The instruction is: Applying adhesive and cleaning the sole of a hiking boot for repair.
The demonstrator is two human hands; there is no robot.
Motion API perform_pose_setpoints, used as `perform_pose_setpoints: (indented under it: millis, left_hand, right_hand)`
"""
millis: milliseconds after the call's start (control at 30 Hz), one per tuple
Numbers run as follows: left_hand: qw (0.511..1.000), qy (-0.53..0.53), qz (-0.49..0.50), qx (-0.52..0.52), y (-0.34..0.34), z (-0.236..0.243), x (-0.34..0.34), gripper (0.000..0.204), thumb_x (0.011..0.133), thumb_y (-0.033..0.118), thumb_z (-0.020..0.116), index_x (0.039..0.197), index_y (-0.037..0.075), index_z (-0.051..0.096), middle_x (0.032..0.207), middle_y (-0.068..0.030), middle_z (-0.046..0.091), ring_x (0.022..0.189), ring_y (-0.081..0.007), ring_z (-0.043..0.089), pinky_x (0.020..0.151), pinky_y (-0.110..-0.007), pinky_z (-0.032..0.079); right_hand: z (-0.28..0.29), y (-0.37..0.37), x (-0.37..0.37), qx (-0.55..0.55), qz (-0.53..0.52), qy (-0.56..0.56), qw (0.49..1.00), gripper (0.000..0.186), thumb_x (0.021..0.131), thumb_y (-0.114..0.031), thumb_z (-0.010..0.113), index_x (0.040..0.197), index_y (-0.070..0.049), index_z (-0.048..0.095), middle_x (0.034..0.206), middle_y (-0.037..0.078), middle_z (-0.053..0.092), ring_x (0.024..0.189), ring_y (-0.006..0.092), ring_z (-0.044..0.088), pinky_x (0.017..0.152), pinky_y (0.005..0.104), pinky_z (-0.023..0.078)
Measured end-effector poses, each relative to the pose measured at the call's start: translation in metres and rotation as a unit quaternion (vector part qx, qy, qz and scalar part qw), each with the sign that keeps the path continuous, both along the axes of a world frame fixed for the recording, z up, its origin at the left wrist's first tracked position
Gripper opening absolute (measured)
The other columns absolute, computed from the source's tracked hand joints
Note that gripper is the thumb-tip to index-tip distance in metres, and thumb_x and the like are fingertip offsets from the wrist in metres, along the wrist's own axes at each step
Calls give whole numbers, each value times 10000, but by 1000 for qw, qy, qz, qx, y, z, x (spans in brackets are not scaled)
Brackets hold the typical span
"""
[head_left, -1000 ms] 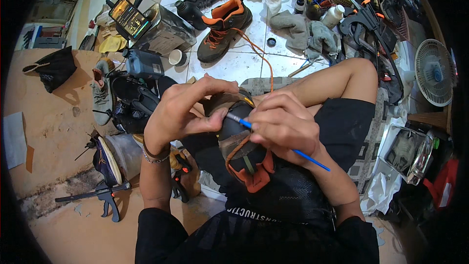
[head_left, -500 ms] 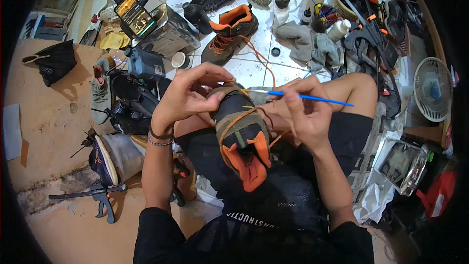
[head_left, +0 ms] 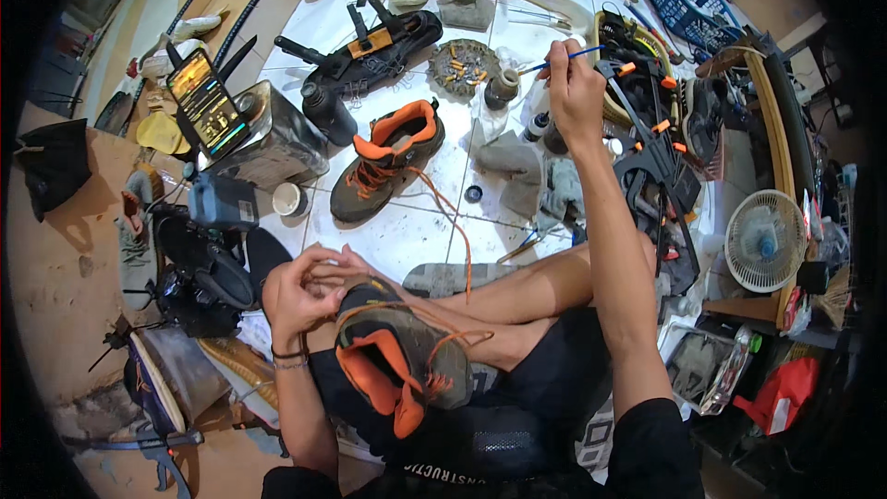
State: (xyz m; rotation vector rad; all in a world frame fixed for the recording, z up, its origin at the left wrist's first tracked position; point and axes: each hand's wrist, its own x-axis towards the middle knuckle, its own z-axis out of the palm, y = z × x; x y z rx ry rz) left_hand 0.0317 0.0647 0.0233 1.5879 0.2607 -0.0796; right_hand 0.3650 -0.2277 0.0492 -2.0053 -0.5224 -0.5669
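In my lap is a dark brown hiking shoe [head_left: 453, 365] with an orange lining and a loose orange lace. My left hand [head_left: 309, 291] is closed around its toe end; the fingertips are partly hidden. My right hand [head_left: 577, 97] reaches far forward and pinches a thin blue paintbrush [head_left: 534, 68]. The brush's tip is close to the mouth of a small open bottle [head_left: 502, 91]; whether it touches is too small to tell. A matching shoe [head_left: 383, 162], also orange-lined, stands upright on the white tiles, its lace trailing toward me.
Left of the standing shoe are a black bottle [head_left: 328, 114], a metal can [head_left: 277, 134] with a phone [head_left: 208, 106] and a white cup [head_left: 289, 200]. An ashtray [head_left: 462, 71] and grey rags [head_left: 513, 166] lie ahead. Clamps [head_left: 661, 162] and a fan [head_left: 765, 228] stand right.
My right hand has gone from the shoe's toe forward to the small bottle, taking the paintbrush along. The shoe in my left hand has shifted left and turned. The view has tilted upward.
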Motion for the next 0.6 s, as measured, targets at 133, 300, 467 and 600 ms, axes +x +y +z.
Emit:
perform_pose_setpoints:
  millis: [133, 300, 467, 600]
  left_hand:
    - [996, -7, 72, -42, -9, 3, 6, 376, 692, -28, 681, 1041, -72, 547, 939, -180, 709, 874, -196, 694, 759, -262, 564]
    - [996, 12, 60, -68, 1, 0, 13, 427, 653, -8, 731, 1035, -69, 551, 934, -155, 699, 772, -130, 663, 676, -211, 528]
    - [997, -29, 45, -50, 6, -11, 15, 422, 663, 50, 775, 1019, -52, 572, 952, -109, 657, 775, -133, 651, 673, -215, 531]
    - [994, -15, 66, -86, 1, -12, 11, 414, 668, 93, 808, 1001, -30, 594, 962, -97, 648, 830, -132, 652, 718, -228, 545]
  right_hand:
    - [-17, 13, 17, -15, -8, 13, 1000, 315, 1030, -265, 482, 854, -19, 569, 602, 150, 618, 588, 333, 657, 540, 407, 466]
    - [-42, 23, 29, -84, -6, 31, 996, 308, 1018, -271, 496, 896, -14, 614, 626, 164, 582, 604, 360, 601, 589, 423, 458]
    - [-60, 27, 27, -199, 9, 102, 975, 342, 1020, -350, 469, 1180, -148, 695, 792, 190, 520, 757, 339, 541, 731, 431, 465]
    - [-51, 22, 31, -171, -28, 69, 982, 371, 1028, -406, 450, 1208, -190, 693, 804, 182, 502, 761, 311, 519, 748, 416, 461]
